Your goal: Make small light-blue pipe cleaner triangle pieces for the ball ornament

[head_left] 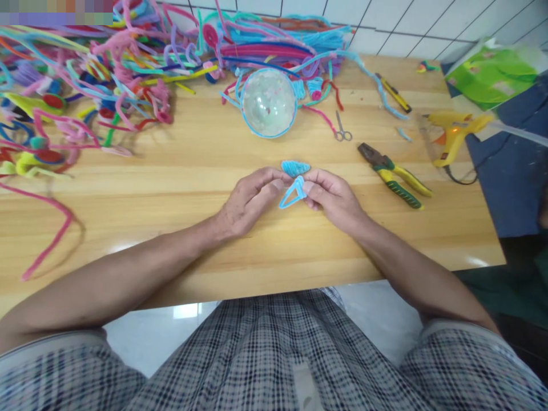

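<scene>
A light-blue pipe cleaner [291, 194], bent into a narrow triangular loop, is between my two hands above the wooden table [240, 262]. My right hand [333, 197] pinches its upper right corner. The fingers of my left hand [256, 200] are closed at the left side of the loop, thumb and forefinger together near its top. Just beyond my fingertips lies a blue wound, leaf-shaped piece [295, 168].
Past my hands stands a clear bowl [269, 104]. Scissors [343, 134], pliers [396, 176], a yellow cutter [393, 92] and a glue gun [456, 134] lie to the right. Colourful pipe cleaners [141, 74] heap up at the back left.
</scene>
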The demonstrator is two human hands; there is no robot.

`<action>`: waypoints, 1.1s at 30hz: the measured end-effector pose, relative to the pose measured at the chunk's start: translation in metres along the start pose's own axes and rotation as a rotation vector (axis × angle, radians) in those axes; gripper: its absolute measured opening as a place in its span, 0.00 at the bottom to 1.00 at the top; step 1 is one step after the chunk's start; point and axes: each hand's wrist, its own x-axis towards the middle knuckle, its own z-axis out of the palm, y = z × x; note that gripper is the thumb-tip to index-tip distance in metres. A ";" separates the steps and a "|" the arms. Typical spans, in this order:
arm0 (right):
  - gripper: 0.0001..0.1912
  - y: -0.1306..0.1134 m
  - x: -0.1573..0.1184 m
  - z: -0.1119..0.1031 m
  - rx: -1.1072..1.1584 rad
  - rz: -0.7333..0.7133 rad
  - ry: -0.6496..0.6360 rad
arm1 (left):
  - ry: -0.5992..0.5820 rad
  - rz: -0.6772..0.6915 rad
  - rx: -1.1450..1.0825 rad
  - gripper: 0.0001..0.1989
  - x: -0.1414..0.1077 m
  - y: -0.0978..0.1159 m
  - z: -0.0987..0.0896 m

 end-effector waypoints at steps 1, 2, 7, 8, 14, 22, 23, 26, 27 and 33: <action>0.30 0.000 -0.001 0.001 -0.009 -0.012 0.024 | 0.008 -0.007 -0.029 0.22 0.000 0.001 0.001; 0.30 0.000 -0.001 0.002 -0.025 -0.030 0.052 | 0.015 -0.018 -0.058 0.22 0.000 0.002 0.003; 0.28 0.001 -0.007 0.008 -0.108 -0.143 0.139 | 0.035 -0.077 -0.199 0.21 0.000 0.004 0.013; 0.28 0.001 -0.008 0.009 -0.118 -0.160 0.140 | 0.041 -0.079 -0.218 0.21 0.000 0.004 0.015; 0.26 0.004 -0.009 0.016 -0.035 -0.162 0.066 | 0.063 -0.104 -0.236 0.22 0.003 0.002 0.013; 0.20 0.004 -0.009 0.019 -0.083 -0.228 0.114 | 0.048 -0.141 -0.267 0.22 0.005 0.005 0.011; 0.20 0.003 -0.009 0.018 -0.095 -0.232 0.119 | 0.046 -0.145 -0.268 0.22 0.005 0.005 0.011; 0.19 0.001 -0.010 0.018 -0.136 -0.245 0.128 | 0.044 -0.147 -0.275 0.23 0.005 0.005 0.010; 0.18 0.001 -0.011 0.018 -0.150 -0.253 0.133 | 0.042 -0.144 -0.279 0.23 0.005 0.005 0.010; 0.15 0.001 -0.012 0.017 -0.212 -0.307 0.162 | 0.025 -0.128 -0.318 0.22 0.006 0.004 0.009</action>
